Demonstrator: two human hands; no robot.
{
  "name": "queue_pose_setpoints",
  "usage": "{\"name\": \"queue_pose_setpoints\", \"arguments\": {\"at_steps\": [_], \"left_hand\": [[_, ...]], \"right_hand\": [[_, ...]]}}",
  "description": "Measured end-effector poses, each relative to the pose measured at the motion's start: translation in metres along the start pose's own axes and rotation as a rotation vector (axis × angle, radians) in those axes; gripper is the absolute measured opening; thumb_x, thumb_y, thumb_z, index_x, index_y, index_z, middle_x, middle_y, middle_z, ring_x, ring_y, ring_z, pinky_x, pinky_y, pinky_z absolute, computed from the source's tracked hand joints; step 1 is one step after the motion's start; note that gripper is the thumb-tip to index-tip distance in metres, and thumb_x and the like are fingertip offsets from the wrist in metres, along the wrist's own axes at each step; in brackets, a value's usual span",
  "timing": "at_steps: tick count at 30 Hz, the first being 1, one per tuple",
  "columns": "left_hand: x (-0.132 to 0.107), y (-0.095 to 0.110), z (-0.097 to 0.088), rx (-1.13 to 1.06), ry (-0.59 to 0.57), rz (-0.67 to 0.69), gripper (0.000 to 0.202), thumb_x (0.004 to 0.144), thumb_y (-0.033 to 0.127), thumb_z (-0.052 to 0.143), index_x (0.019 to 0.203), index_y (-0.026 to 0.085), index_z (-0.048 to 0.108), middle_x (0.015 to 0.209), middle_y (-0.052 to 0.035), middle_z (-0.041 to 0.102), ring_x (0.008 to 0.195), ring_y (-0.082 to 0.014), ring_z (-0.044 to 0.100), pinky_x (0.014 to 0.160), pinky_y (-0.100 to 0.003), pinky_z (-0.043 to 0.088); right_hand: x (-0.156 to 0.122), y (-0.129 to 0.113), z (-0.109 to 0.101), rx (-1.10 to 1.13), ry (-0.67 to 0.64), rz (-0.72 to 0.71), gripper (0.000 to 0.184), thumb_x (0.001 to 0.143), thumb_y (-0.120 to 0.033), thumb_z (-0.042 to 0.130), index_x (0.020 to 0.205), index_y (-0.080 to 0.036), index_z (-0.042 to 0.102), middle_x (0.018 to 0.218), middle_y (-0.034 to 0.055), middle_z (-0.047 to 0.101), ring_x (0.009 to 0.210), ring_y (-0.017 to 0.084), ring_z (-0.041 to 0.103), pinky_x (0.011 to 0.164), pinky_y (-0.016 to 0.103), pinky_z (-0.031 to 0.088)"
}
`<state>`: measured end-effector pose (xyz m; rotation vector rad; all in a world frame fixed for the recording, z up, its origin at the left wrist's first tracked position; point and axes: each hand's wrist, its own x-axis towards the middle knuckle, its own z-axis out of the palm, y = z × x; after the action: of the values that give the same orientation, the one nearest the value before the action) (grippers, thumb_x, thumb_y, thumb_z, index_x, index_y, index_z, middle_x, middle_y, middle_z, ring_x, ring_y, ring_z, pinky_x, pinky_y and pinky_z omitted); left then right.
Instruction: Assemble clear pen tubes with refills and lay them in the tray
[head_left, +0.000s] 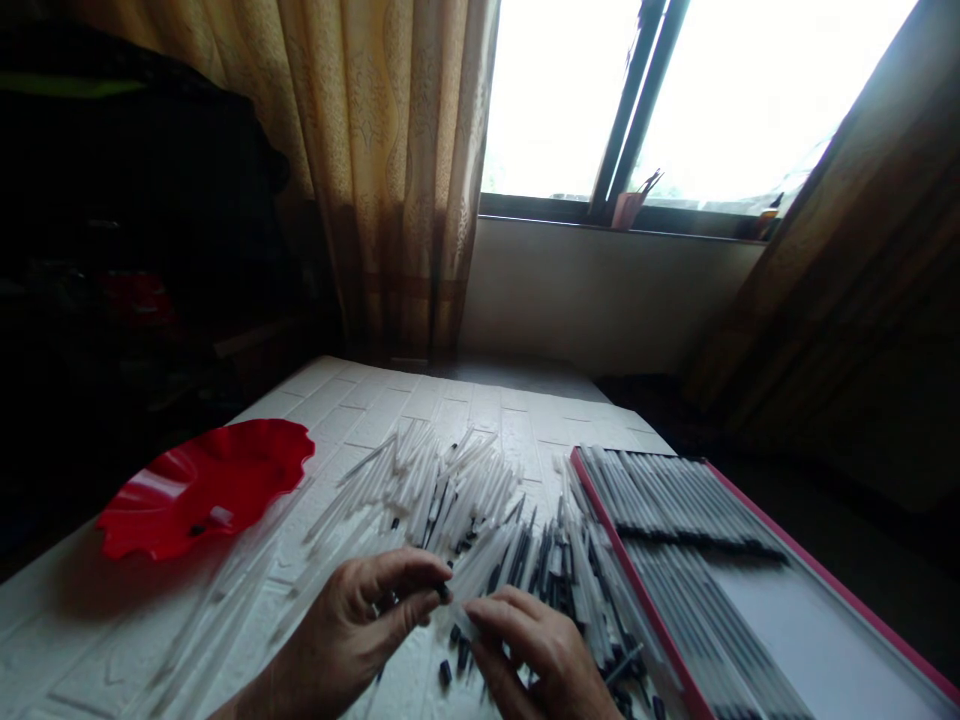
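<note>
My left hand (375,605) pinches a small black pen cap (443,591) between thumb and fingertips. Just to its right, my right hand (536,650) is closed on a translucent white pen barrel (465,622), whose end points toward the cap; whether the two touch I cannot make out. Beyond both hands lies a loose heap of clear pen barrels (409,475). Dark pen refills (525,550) are spread behind my right hand. Several loose black caps (445,673) lie on the table between and below the hands.
On the right, a pink-rimmed tray (630,575) holds rows of pens (675,490) with black ends. A red wavy-edged dish (202,480) stands at the left with a small dark piece inside. The white brick-patterned table (345,390) ends before a curtain (390,180) and window.
</note>
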<state>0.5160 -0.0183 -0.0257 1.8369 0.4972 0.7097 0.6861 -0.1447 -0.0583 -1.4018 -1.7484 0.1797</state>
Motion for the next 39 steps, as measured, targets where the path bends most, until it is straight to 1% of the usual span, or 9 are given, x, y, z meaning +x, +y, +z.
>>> {"name": "queue_pose_setpoints", "arguments": {"at_steps": [4,11,15,20,23,27,30,34,39], "left_hand": [[-0.001,-0.002,0.000,-0.009,-0.004,-0.012,0.011,0.080,0.025,0.071,0.089,0.021,0.076,0.079,-0.0009,0.079,0.072,-0.0156,0.073,0.065,-0.018,0.057],[0.002,0.003,-0.001,0.066,-0.031,0.050,0.009,0.080,0.021,0.070,0.085,0.021,0.077,0.075,0.0000,0.078,0.069,-0.0152,0.073,0.065,-0.016,0.057],[0.001,0.001,0.000,0.106,-0.038,0.073,0.010,0.080,0.021,0.069,0.085,0.021,0.078,0.075,-0.0002,0.079,0.067,-0.0153,0.074,0.064,-0.016,0.057],[-0.001,-0.003,0.000,0.172,-0.069,0.106,0.012,0.082,0.018,0.067,0.086,0.023,0.077,0.077,0.0010,0.079,0.070,-0.0149,0.074,0.066,-0.015,0.056],[-0.001,-0.003,0.000,0.183,-0.084,0.094,0.011,0.082,0.018,0.066,0.087,0.023,0.076,0.077,0.0013,0.079,0.070,-0.0148,0.074,0.066,-0.015,0.055],[-0.001,-0.004,0.001,0.193,-0.129,0.065,0.012,0.084,0.020,0.064,0.088,0.022,0.076,0.077,0.0007,0.079,0.069,-0.0154,0.073,0.065,-0.017,0.055],[-0.002,-0.004,0.001,0.233,-0.145,0.064,0.012,0.084,0.021,0.064,0.088,0.022,0.075,0.076,0.0008,0.078,0.068,-0.0151,0.073,0.064,-0.017,0.055],[-0.002,-0.004,0.001,0.305,-0.135,0.126,0.012,0.084,0.018,0.065,0.088,0.023,0.075,0.075,0.0023,0.078,0.067,-0.0135,0.073,0.065,-0.015,0.053],[0.000,-0.005,0.002,0.347,-0.121,0.155,0.012,0.084,0.019,0.065,0.087,0.024,0.075,0.077,0.0013,0.079,0.068,-0.0151,0.074,0.064,-0.016,0.054]], "right_hand": [[-0.001,-0.001,0.001,-0.003,0.035,0.027,0.022,0.089,-0.018,0.050,0.100,-0.020,0.069,0.076,0.0051,0.068,0.063,0.015,0.063,0.059,0.021,0.050],[-0.001,-0.001,-0.005,-0.029,-0.025,0.026,0.026,0.086,-0.014,0.054,0.107,-0.020,0.068,0.080,0.0057,0.068,0.068,0.016,0.065,0.061,0.021,0.050],[-0.001,0.000,-0.007,-0.035,-0.048,0.033,0.027,0.087,-0.014,0.053,0.108,-0.021,0.068,0.083,0.0062,0.068,0.070,0.017,0.066,0.063,0.022,0.051],[-0.003,0.002,-0.001,-0.073,0.013,0.026,0.031,0.090,-0.015,0.047,0.113,-0.022,0.066,0.083,0.0058,0.067,0.067,0.015,0.066,0.061,0.021,0.050],[-0.006,0.004,0.004,-0.128,0.031,0.017,0.031,0.092,-0.015,0.043,0.116,-0.022,0.062,0.084,0.0055,0.068,0.064,0.014,0.066,0.059,0.020,0.049],[-0.009,0.007,0.006,-0.171,0.083,0.020,0.019,0.089,-0.020,0.050,0.108,-0.021,0.055,0.078,0.0023,0.066,0.061,0.015,0.065,0.057,0.021,0.048],[-0.010,0.008,0.005,-0.212,0.059,0.042,0.013,0.086,-0.018,0.053,0.098,-0.023,0.050,0.073,-0.0011,0.064,0.056,0.012,0.062,0.054,0.019,0.045],[-0.009,0.009,0.002,-0.277,0.032,-0.023,0.007,0.090,-0.019,0.049,0.095,-0.022,0.053,0.073,0.0002,0.064,0.058,0.013,0.063,0.054,0.020,0.043],[-0.007,0.010,0.001,-0.338,0.047,-0.064,0.021,0.099,-0.026,0.039,0.097,-0.022,0.060,0.072,0.0020,0.065,0.054,0.015,0.062,0.052,0.022,0.043]]}}
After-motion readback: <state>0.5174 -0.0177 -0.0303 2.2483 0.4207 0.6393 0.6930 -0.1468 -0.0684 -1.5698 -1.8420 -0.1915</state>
